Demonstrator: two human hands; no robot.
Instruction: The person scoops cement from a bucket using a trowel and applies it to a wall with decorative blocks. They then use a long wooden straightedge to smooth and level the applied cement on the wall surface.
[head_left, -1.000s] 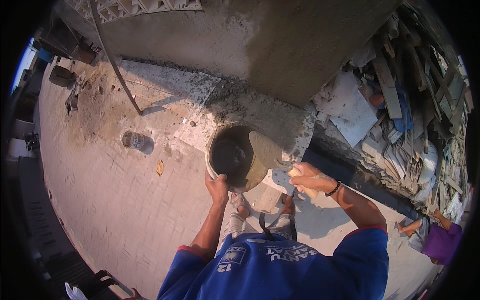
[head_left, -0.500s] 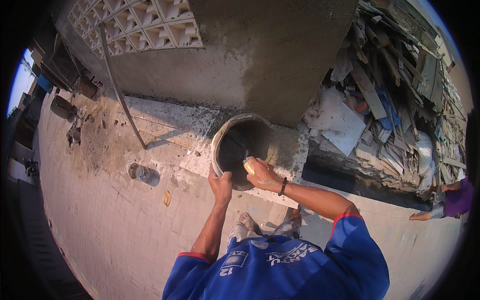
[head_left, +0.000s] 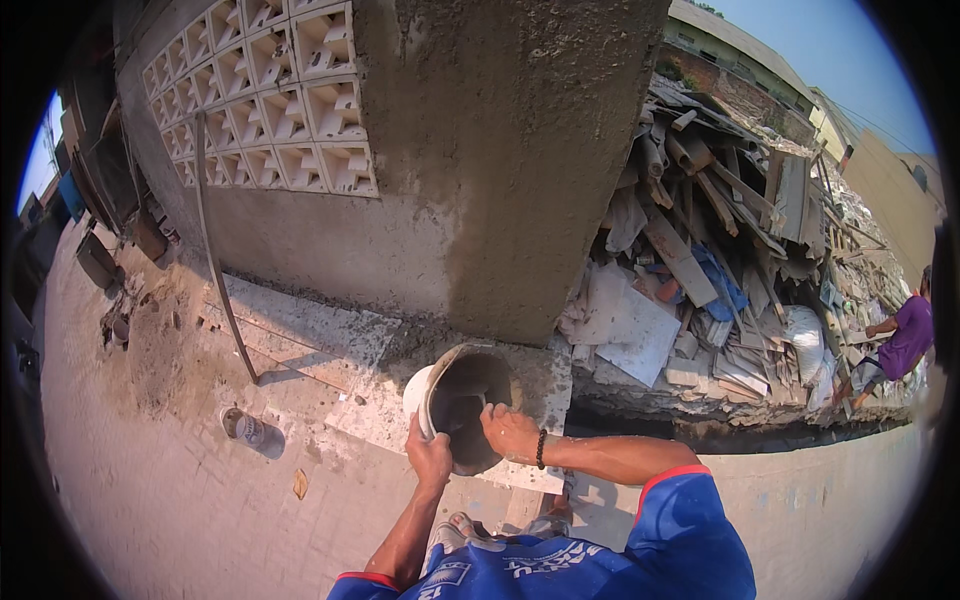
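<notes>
A pale bucket point(head_left: 417, 393) with a mortar-crusted rim stands tilted on a splattered white board point(head_left: 385, 425) at the wall's foot. My left hand point(head_left: 429, 455) is closed on its near left rim. At the mouth's right side, my right hand point(head_left: 511, 434), with a dark bead bracelet at the wrist, is closed around the handle of what looks like a trowel. Its blade is mostly hidden inside the dark bucket, and I cannot make out how much is in there.
Ahead rises a wall with damp grey plaster point(head_left: 520, 180) and pale vent blocks point(head_left: 320, 110). A pole point(head_left: 215, 250) leans there. A small tub point(head_left: 240, 427) sits on the paving at left. Right of the wall lie heaped planks and rubble point(head_left: 700, 270) beyond a dark trench; another person point(head_left: 900, 335) is at far right.
My view has tilted up, so the bucket and both hands appear lower and farther left. The right hand has turned over the bucket's mouth; the left stays on the rim.
</notes>
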